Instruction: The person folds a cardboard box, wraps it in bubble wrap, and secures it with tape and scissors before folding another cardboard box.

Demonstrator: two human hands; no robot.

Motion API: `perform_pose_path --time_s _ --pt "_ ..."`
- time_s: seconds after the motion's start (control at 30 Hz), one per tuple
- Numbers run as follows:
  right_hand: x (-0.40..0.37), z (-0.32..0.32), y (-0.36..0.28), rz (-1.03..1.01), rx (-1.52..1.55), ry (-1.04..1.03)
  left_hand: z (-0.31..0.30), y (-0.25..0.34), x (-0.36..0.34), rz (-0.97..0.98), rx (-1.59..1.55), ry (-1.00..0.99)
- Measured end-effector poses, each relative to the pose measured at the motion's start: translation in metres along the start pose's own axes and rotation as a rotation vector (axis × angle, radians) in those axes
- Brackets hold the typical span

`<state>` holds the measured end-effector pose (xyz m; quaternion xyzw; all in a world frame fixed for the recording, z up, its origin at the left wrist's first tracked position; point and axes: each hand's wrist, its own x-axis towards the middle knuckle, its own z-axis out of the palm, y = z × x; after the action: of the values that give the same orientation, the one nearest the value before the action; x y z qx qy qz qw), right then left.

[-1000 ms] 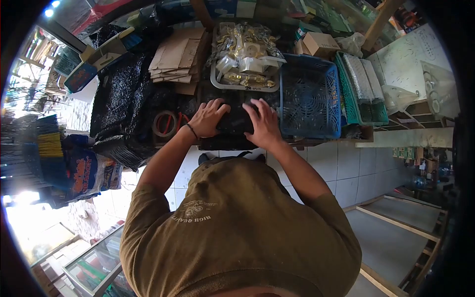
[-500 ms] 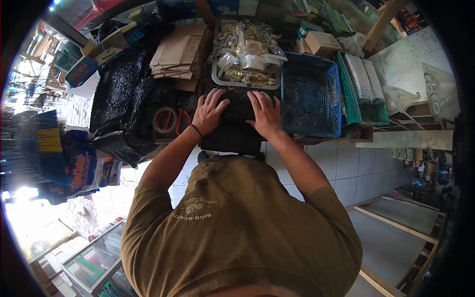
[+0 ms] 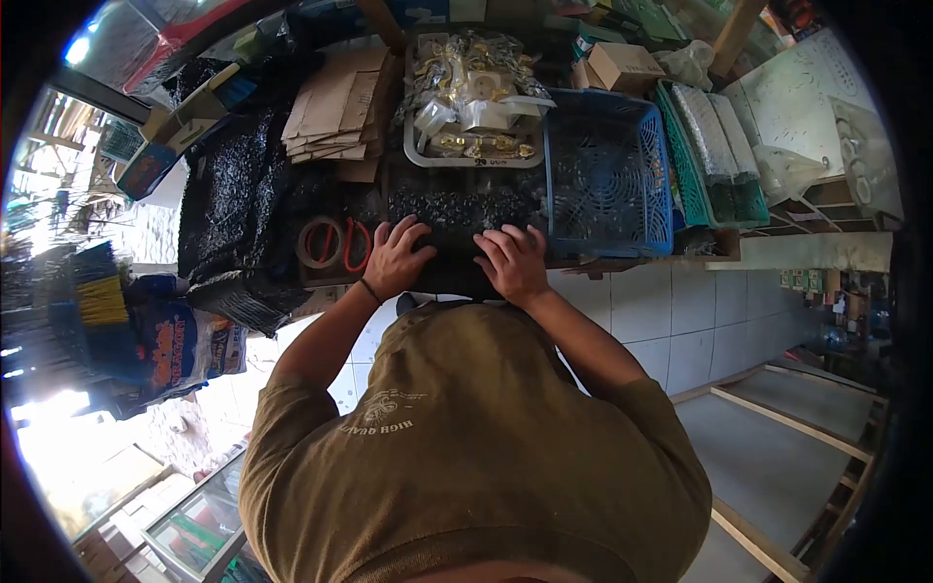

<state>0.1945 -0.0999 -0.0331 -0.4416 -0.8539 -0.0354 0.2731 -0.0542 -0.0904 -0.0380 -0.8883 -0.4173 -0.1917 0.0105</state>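
My left hand (image 3: 397, 257) rests palm down at the near edge of the bench, fingers spread and slightly bent, a dark band on the wrist. Beneath its fingertips is a sheet of black bubble wrap (image 3: 457, 206). My right hand (image 3: 511, 262) lies likewise on the right part of that sheet, fingers apart. Left of my left hand are red-handled scissors (image 3: 358, 245) and a roll of tape (image 3: 320, 243). Beyond the sheet stands a white tray (image 3: 476, 161) with gold-coloured metal fittings in clear plastic bags (image 3: 476, 83).
Cardboard pieces (image 3: 335, 109) are stacked left of the tray. To the right sit a blue plastic basket (image 3: 661, 199), a green basket (image 3: 743, 206) with wrapped rolls, and a small cardboard box (image 3: 624, 66). More black bubble wrap (image 3: 228, 185) covers the left side.
Both hands have drawn back toward my body, from near the tray to the bench's near edge. More of the black bubble wrap shows between the tray and my hands.
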Motion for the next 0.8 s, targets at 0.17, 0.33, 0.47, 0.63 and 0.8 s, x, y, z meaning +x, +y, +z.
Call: perform_pose_path --time_s 0.17,0.33,0.47,0.63,0.8 --pt "0.017 -0.009 -0.001 0.128 0.111 -0.139 0.010 0.002 -0.001 -0.039 -0.036 0.046" --pt "0.034 -0.020 -0.002 0.191 0.132 -0.163 0.028 0.039 -0.026 -0.334 -0.140 0.442" --pt "0.042 -0.013 0.005 0.205 0.164 -0.269 0.022 0.051 -0.036 -0.098 -0.065 0.070" --pt "0.055 -0.012 0.013 0.203 0.136 -0.299 0.033 0.044 -0.015 -0.098 -0.148 -0.066" --pt "0.060 -0.013 0.010 0.190 0.052 -0.404 0.026 0.047 -0.003 -0.042 -0.150 -0.040"
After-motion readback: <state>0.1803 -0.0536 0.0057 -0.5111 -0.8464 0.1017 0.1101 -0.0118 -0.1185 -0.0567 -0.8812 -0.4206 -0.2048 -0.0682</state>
